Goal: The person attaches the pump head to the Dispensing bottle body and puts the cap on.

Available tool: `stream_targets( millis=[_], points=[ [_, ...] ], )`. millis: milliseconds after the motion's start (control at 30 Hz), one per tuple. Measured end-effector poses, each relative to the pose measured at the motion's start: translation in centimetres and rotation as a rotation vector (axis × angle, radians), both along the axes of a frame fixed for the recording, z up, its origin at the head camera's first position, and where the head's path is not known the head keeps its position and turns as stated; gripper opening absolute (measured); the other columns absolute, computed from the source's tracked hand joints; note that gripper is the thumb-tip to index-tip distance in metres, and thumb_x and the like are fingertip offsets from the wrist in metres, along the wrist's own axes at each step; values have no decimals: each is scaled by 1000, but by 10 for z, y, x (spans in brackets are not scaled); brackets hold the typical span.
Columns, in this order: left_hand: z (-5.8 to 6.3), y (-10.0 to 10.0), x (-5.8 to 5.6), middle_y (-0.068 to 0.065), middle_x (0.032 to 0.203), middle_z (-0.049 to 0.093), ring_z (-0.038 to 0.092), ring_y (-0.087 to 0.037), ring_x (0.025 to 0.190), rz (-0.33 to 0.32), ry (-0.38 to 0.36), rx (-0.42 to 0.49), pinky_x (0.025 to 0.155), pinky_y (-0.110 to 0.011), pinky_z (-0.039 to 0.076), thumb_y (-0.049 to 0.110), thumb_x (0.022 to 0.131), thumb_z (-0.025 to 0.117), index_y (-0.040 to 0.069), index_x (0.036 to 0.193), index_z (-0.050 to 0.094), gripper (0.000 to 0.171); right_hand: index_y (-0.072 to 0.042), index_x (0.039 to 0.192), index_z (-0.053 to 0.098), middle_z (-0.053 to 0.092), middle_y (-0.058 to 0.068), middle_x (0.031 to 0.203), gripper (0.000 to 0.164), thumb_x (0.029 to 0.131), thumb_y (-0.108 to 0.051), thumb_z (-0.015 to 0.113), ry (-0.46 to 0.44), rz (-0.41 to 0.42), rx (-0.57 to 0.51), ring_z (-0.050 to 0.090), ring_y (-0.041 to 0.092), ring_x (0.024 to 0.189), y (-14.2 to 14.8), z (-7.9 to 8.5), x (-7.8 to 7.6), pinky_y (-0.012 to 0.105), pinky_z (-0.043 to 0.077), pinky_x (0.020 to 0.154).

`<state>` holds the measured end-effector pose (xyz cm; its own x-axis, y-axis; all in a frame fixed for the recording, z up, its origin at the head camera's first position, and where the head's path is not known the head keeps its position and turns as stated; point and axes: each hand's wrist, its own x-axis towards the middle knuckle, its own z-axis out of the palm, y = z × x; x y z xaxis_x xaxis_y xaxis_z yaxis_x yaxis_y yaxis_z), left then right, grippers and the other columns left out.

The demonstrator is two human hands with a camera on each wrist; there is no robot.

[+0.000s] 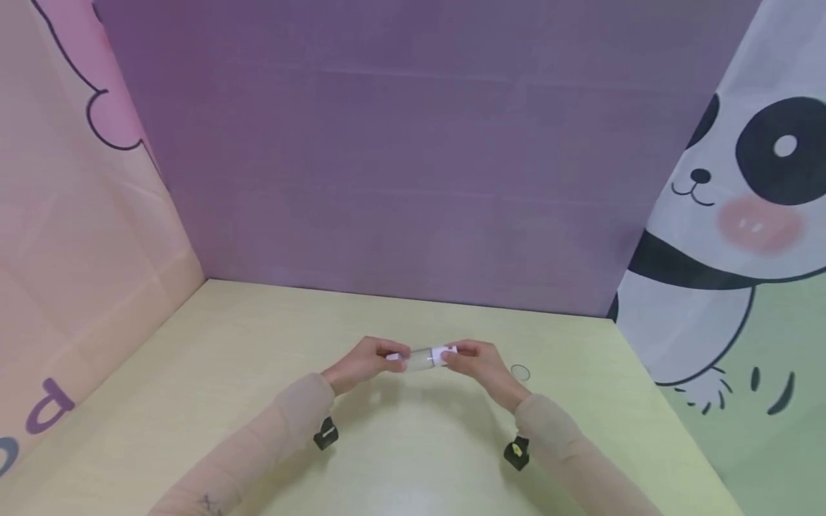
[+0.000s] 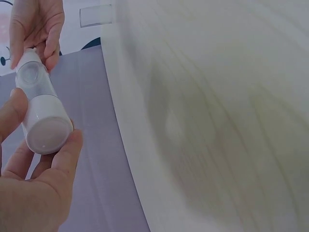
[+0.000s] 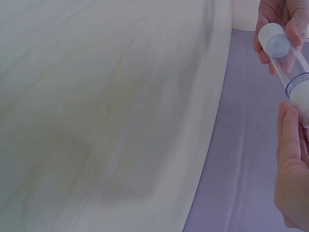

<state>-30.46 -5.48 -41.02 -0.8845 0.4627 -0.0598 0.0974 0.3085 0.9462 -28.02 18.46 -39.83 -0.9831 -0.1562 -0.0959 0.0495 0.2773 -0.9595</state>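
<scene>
Bottle: one clear cylinder with white ends [image 1: 421, 359], held lengthwise between two hands, above the table.
Bottle, left end: white round base, flat underside facing the left wrist camera.
Bottle, right end: white top (narrower at its tip), with a dark bluish ring where it meets the clear body.
Left hand [image 1: 369, 360]: thumb and fingers curled about the white base, gripping it.
Right hand [image 1: 485, 364]: thumb and fingers pinching the white top.
Clear cap [image 1: 520, 373]: one, transparent, on the table just beside the right hand, touched by neither hand.
Table [image 1: 271, 326]: pale yellowish surface, shadows of the arms upon it.
Sleeves [image 1: 284, 423]: two, pale, reaching to the wrists.
Black devices [image 1: 326, 434]: two, small, one below each wrist.
Rear panel [image 1: 413, 165]: plain purple, faintly creased, standing along the table's far edge.
Right panel [image 1: 774, 337]: printed with a cartoon panda, pink-cheeked.
Left panel [image 1: 77, 236]: pinkish, with a dark-outlined pink shape and purple lettering (partly cut off).
</scene>
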Motion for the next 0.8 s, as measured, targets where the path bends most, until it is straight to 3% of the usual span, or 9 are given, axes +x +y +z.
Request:
stream_targets(
  millis=[233, 367, 567, 800],
  points=[
    [-3, -1, 0, -10, 122, 58, 55, -20, 103, 7, -5, -6, 91, -42, 42, 18, 83, 66, 9, 118, 60, 37, -4, 116, 57, 63, 10, 110, 50, 78, -33, 70, -13, -4, -21, 62, 20, 98, -2, -3, 0, 40, 43, 94],
    [-3, -1, 1, -10, 121, 59, 55, -19, 102, 10, -2, -12, 90, -41, 42, 18, 82, 66, 9, 118, 60, 37, -12, 118, 58, 61, 5, 116, 48, 78, -36, 70, 13, 0, 19, 57, 19, 105, -2, -2, 0, 43, 41, 97],
    [-2, -2, 2, -7, 121, 59, 54, -19, 103, 13, 0, -14, 90, -40, 42, 19, 83, 66, 13, 115, 63, 33, -16, 116, 60, 57, 0, 123, 42, 76, -22, 72, 59, 69, 55, 51, 23, 116, -4, 2, 1, 42, 41, 95],
    [1, -2, 6, -9, 124, 57, 53, -20, 105, 3, -3, 3, 90, -42, 41, 19, 83, 66, 12, 117, 62, 35, -16, 112, 63, 60, 3, 117, 35, 78, -13, 70, 57, 77, 70, 57, 18, 102, -8, 4, 1, 34, 47, 87]
  ],
)
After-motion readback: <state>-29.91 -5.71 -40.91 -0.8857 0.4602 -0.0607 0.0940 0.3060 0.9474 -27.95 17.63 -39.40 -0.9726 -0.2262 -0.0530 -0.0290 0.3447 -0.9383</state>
